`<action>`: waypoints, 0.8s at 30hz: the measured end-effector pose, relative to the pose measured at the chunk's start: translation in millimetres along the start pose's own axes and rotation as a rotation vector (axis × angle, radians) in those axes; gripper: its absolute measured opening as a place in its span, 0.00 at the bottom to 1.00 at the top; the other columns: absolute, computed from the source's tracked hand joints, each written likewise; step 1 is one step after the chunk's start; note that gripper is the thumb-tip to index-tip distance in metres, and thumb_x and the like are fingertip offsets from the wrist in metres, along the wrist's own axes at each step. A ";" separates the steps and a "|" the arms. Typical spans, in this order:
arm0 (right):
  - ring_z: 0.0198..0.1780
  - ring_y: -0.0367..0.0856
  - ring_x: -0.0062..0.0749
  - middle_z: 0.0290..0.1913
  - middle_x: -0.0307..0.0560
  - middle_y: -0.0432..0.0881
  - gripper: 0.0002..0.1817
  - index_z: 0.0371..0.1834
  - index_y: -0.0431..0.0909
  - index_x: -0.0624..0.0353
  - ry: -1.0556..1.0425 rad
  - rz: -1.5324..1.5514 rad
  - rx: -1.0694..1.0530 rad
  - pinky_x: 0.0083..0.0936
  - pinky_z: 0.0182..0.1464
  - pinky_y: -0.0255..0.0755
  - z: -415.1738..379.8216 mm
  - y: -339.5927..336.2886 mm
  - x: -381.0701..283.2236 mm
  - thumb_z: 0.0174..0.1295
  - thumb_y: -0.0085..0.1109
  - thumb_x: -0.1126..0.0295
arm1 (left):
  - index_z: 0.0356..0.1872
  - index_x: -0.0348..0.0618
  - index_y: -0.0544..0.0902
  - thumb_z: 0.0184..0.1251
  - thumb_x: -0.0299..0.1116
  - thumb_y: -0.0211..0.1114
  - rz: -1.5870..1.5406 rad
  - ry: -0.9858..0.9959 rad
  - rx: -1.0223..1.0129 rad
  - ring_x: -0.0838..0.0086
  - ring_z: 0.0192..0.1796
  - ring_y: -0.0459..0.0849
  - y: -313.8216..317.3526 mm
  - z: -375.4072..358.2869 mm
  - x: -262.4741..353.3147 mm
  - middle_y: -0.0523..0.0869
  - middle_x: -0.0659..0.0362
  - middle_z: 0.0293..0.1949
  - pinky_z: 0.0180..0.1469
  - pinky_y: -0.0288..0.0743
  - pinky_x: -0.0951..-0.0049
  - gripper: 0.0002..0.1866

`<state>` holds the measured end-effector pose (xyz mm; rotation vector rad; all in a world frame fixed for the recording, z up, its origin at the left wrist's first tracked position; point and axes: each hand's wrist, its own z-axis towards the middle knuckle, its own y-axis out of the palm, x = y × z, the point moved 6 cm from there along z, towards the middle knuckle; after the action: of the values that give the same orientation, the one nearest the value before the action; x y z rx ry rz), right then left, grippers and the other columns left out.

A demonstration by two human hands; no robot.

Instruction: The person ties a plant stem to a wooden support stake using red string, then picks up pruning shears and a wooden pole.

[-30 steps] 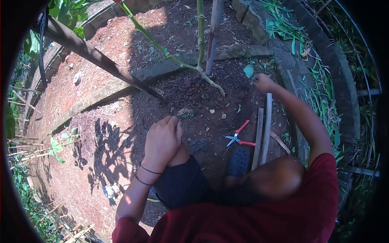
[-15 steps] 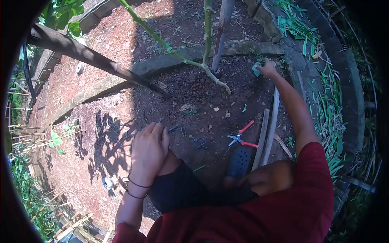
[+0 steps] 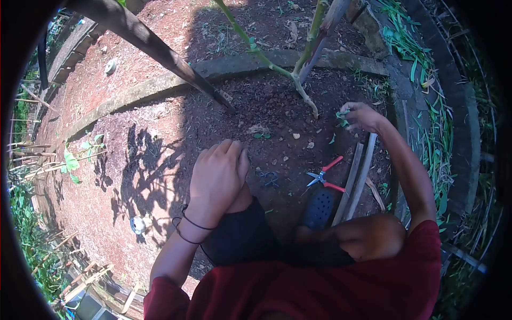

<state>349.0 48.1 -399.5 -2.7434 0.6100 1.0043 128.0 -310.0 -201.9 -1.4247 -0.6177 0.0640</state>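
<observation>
My right hand (image 3: 364, 117) is held over the soil at the right, its fingers pinching a small leafy green sprig (image 3: 342, 118). My left hand (image 3: 220, 173) rests at my bent knee, with its fingers curled together and the tips hidden. Whatever it may hold does not show. On the ground between my hands lie pruning shears (image 3: 326, 175) with red handles and spread blades. Some thin blue strands (image 3: 268, 178) lie left of the shears. A green plant stem (image 3: 298, 85) rises from the dark soil beyond my hands, close to a wooden post (image 3: 320, 40).
A dark leaning pole (image 3: 160, 50) stands at the upper left. Two narrow wooden strips (image 3: 358, 178) lie right of my clog (image 3: 318, 209). A curved concrete edging (image 3: 234, 65) crosses behind the stem. Cut green leaves (image 3: 437, 144) cover the right border.
My right hand has drawn back toward me from the concrete edging, with greenery in its fingers. My left hand stays at the knee. The whole view has shifted slightly.
</observation>
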 end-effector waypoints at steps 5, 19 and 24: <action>0.45 0.87 0.30 0.45 0.44 0.85 0.06 0.46 0.80 0.58 -0.024 -0.434 -0.404 0.32 0.43 0.89 -4.5 152.9 -21.9 0.68 0.61 0.77 | 0.36 0.43 0.79 0.73 0.35 0.62 0.026 0.065 0.010 0.61 0.40 0.85 5.8 -0.4 3.5 0.82 0.55 0.34 0.46 0.77 0.60 0.08; 0.60 0.85 0.51 0.67 0.57 0.73 0.31 0.71 0.73 0.50 -0.593 -1.499 -0.160 0.46 0.58 0.82 69.6 263.0 -12.3 0.62 0.65 0.73 | 0.37 0.43 0.80 0.73 0.33 0.62 -0.012 -0.029 0.008 0.59 0.43 0.85 -21.1 -18.2 -2.1 0.82 0.54 0.35 0.48 0.77 0.58 0.06; 0.57 0.87 0.51 0.62 0.55 0.79 0.29 0.68 0.75 0.51 -0.696 -1.662 -0.268 0.45 0.56 0.83 78.2 263.2 0.3 0.61 0.66 0.72 | 0.37 0.43 0.80 0.73 0.34 0.63 -0.007 0.042 0.022 0.60 0.42 0.85 -8.0 -11.3 2.2 0.82 0.55 0.35 0.47 0.77 0.59 0.07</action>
<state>191.5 -168.1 -461.2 -1.6835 -1.6331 1.2269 132.3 -320.7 -193.9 -1.3995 -0.5858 0.0349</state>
